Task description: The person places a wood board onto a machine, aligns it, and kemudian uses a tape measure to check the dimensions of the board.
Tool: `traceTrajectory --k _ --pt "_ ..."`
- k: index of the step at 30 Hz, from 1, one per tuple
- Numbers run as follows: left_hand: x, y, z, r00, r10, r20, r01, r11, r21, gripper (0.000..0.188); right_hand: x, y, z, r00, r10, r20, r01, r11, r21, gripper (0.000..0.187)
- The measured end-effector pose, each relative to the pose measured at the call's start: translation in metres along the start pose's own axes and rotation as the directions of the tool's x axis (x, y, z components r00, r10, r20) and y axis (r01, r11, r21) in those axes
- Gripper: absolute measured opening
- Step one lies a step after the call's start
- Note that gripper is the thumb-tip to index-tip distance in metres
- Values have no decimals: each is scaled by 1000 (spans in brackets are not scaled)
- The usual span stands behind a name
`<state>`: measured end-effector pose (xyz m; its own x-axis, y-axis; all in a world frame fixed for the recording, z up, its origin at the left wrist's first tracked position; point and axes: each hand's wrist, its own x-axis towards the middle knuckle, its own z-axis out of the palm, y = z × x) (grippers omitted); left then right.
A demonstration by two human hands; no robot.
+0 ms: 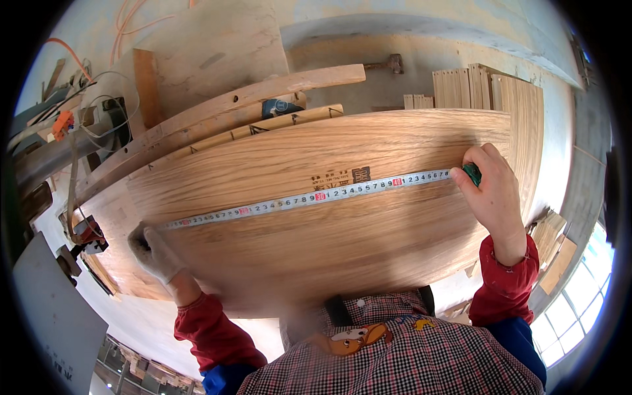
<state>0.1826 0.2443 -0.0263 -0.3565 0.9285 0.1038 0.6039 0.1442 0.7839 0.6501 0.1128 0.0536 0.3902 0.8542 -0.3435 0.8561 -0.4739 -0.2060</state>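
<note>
A wide wooden panel [296, 243] with light brown grain and a dark printed stamp lies in front of me. The white blade of a tape measure [289, 201] stretches across it from left to right, rising slightly. In a pale work glove, my left hand [157, 253] is closed at the blade's left end, near the panel's left side; its fingertips hide the tip. My bare right hand [494, 187] grips the tape's green case [471, 173] near the panel's right edge, mostly covered by the fingers. Red sleeve covers show on both forearms.
Beyond the panel lie long wooden boards [224, 108], a blue tool [283, 107] and a hammer [395, 64]. Stacked wood strips [461, 89] stand at the far right. Machinery with cables [99, 125] and a red clamp-like part [89, 230] crowd the left.
</note>
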Motion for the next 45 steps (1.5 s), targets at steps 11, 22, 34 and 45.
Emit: traceTrajectory --k 11,22,34,45 --pt "-3 18 1 999 23 36 -28 991 133 21 -1 1 -6 1000 -24 -20 24 1000 19 21" --pt "-215 0 -109 940 -257 -224 238 965 -107 47 65 -54 -38 853 -348 389 315 937 148 26" --pt "-325 56 -61 211 -400 892 976 37 -214 35 -29 38 -42 816 -546 192 537 838 98 28" --pt "-240 156 2 719 256 646 224 795 -564 32 -201 175 -36 998 41 40 -57 776 628 17"
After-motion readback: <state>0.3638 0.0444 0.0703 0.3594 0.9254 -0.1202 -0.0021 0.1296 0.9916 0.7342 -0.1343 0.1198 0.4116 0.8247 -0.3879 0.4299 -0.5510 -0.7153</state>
